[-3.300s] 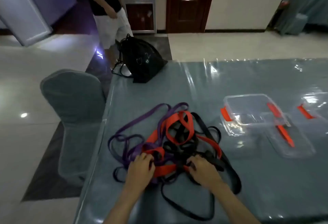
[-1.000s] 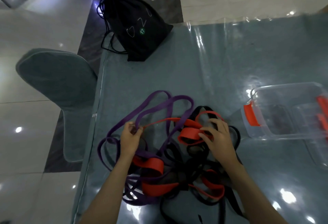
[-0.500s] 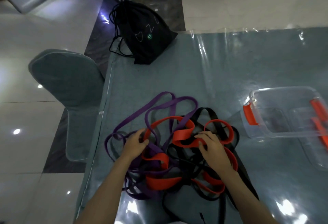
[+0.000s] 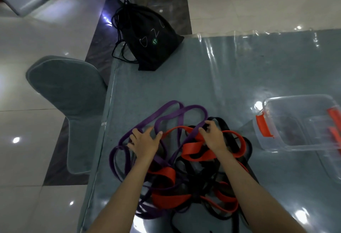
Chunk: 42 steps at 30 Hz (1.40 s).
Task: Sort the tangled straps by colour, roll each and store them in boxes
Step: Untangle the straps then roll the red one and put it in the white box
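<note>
we see a black drawstring bag [image 4: 147,38] lying over the table's [image 4: 230,77] far left corner and a grey-covered chair [image 4: 70,99] beside it.

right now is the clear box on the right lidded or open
Open: the clear box has no lid on top, and its inside looks empty, no straps.

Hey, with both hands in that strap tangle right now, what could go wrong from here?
1. The purple straps, red straps and black straps loop through one another, so pulling one colour may tighten the knot.
2. The pile lies near the table edge, by the left hand; a tug might drag loops off onto the floor.
3. The clear box sits close to the right hand, so a sweeping strap could knock it.
</note>
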{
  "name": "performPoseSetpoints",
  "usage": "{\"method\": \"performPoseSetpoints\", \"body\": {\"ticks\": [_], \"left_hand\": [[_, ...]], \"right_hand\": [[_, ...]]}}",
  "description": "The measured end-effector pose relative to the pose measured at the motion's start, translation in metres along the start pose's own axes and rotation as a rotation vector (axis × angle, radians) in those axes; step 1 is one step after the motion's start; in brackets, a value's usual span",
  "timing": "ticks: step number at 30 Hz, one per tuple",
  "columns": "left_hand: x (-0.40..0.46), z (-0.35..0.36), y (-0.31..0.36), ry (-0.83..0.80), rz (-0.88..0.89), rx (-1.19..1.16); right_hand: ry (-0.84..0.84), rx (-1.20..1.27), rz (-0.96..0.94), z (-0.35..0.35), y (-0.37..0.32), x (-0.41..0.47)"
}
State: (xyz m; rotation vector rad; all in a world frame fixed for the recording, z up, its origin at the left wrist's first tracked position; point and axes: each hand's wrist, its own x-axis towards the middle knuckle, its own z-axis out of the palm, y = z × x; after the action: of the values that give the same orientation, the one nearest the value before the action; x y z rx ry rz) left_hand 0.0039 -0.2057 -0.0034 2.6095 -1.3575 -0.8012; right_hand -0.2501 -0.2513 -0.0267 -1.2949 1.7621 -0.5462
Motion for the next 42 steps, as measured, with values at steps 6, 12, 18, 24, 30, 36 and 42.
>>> {"method": "performPoseSetpoints", "body": {"ticks": [6, 12, 18, 24, 30, 36, 42], "left_hand": [[-0.028, 0.040, 0.007, 0.144, 0.075, -0.129], [-0.045, 0.069, 0.009, 0.159, 0.266, -0.028], [-0.032, 0.038, -0.006, 0.011, 0.274, 0.123], [-0.012, 0.015, -0.029, 0.147, 0.319, 0.221], [0.013, 0.001, -0.009, 0.020, 0.437, 0.352], [0.028, -0.012, -0.022, -0.015, 0.437, 0.420], [0.023, -0.014, -0.029, 0.108, 0.601, 0.395]], "right_hand": [[0.113, 0.031, -0.017, 0.018, -0.022, 0.021], [-0.112, -0.274, -0.239, 0.057, -0.048, -0.001], [0.180, -0.204, -0.394, 0.060, -0.036, -0.003], [-0.092, 0.327, -0.367, 0.037, -0.032, -0.044], [-0.151, 0.357, -0.394, 0.024, -0.027, -0.095], [-0.182, 0.134, -0.323, 0.013, 0.006, -0.113], [-0.253, -0.272, -0.384, 0.011, 0.014, -0.118]]}}
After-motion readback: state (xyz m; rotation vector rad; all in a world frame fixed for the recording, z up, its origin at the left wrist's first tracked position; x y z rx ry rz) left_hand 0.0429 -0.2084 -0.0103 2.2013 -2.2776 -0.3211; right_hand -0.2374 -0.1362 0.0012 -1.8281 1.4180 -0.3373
